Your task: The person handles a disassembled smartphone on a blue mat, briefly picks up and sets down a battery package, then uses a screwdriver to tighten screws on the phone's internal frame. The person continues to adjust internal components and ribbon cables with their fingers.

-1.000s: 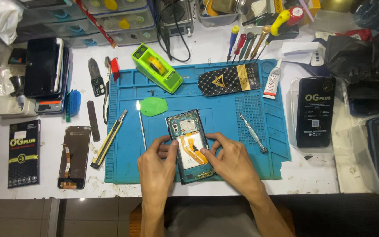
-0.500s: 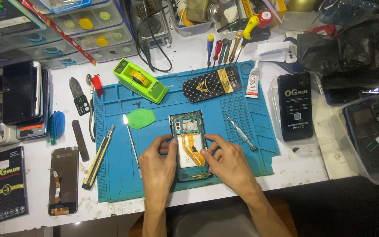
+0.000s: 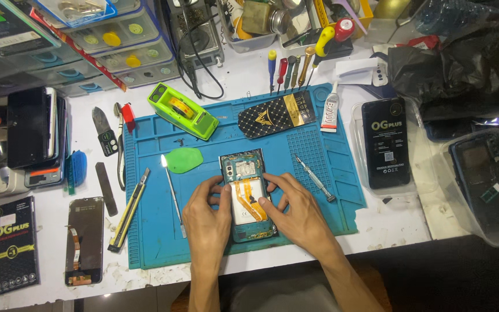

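Note:
An opened smartphone (image 3: 246, 173) with its back removed lies on the blue repair mat (image 3: 319, 144), showing an orange flex cable and a white battery. My left hand (image 3: 208, 216) grips the phone's left edge, thumb on the inside. Resting on the right edge is my right hand (image 3: 295, 214), its fingertips pressing near the orange cable. Both hands hold the phone flat on the mat.
A green pick (image 3: 183, 159), a metal spudger (image 3: 171, 190), a utility knife (image 3: 129, 208) and a small screwdriver (image 3: 314, 178) lie on the mat. A green tape dispenser (image 3: 183, 111), patterned phone back (image 3: 277, 114), glue tube (image 3: 330, 107), loose screen (image 3: 85, 240) and boxes surround it.
The view has shifted, so the bench appears lower and more to the right. Both hands stay on the phone, with the right fingers moving slightly over the cable.

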